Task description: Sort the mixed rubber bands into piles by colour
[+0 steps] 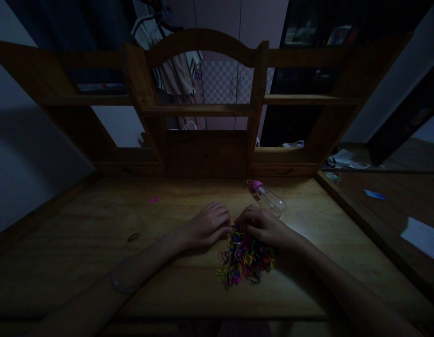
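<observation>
A heap of small, many-coloured rubber bands (pixel 247 257) lies on the wooden desk top (pixel 97 276). My right hand (pixel 264 227) rests over the far right part of the heap, its fingers curled down among the bands. Just left of it, at the heap's far left edge, my left hand (pixel 210 224) is closed with thumb and fingers pressed together. What sits between its fingertips is hidden in the dim light. A narrow gap separates the two hands. Behind my right hand, a clear bottle (pixel 273 201) with a pink cap (pixel 257 185) lies on its side.
Pink bands (pixel 154 200) and a yellow one (pixel 185 201) lie farther back; a dark band (pixel 133 237) is at the left. A wooden shelf unit (pixel 206 154) closes off the desk's back. On the right surface are white paper (pixel 422 236) and a blue card (pixel 374 194).
</observation>
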Demonstrator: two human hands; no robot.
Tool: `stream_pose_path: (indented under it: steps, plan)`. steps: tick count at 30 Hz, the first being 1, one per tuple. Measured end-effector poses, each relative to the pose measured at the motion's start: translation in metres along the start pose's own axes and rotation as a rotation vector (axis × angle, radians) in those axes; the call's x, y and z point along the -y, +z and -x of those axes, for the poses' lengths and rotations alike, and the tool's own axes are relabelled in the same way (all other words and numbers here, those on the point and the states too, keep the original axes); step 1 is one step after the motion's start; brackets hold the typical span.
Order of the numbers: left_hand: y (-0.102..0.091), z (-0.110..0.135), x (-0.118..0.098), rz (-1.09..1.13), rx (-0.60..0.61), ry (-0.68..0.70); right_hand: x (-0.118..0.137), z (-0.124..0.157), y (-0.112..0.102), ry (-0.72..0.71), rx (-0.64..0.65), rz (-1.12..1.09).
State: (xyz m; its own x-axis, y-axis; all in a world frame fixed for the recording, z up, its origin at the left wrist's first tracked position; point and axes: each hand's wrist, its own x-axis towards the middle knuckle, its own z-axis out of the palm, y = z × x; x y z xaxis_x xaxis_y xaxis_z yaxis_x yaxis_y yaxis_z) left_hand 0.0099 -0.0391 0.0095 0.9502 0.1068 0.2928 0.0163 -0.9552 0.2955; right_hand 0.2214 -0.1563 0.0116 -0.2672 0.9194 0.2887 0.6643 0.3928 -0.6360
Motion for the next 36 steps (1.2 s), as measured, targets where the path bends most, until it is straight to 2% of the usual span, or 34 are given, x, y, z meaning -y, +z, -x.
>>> stream_pose_path:
  steps: [5, 15, 19, 23, 30, 36]
  plan:
    - [0.003, -0.001, 0.005, 0.002, -0.071, -0.032, 0.002, 0.0, -0.001, -0.016, 0.009, 0.018]
    - [0.005, 0.001, 0.012, -0.017, -0.067, 0.043, 0.002, 0.001, 0.001, -0.035, -0.015, 0.047]
    - [0.009, 0.002, 0.017, -0.072, -0.069, 0.077, 0.002, 0.001, 0.001, -0.042, -0.011, 0.054]
    - [0.004, 0.003, 0.017, -0.152, -0.108, 0.067, 0.002, 0.002, 0.0, -0.035, 0.008, 0.06]
    - [-0.005, 0.003, 0.029, -0.179, -0.355, -0.207, 0.0, 0.001, 0.0, -0.038, 0.016, 0.048]
    - [0.001, 0.003, 0.041, 0.136, -0.469, -0.432, 0.0, 0.0, 0.0, -0.043, 0.0, 0.035]
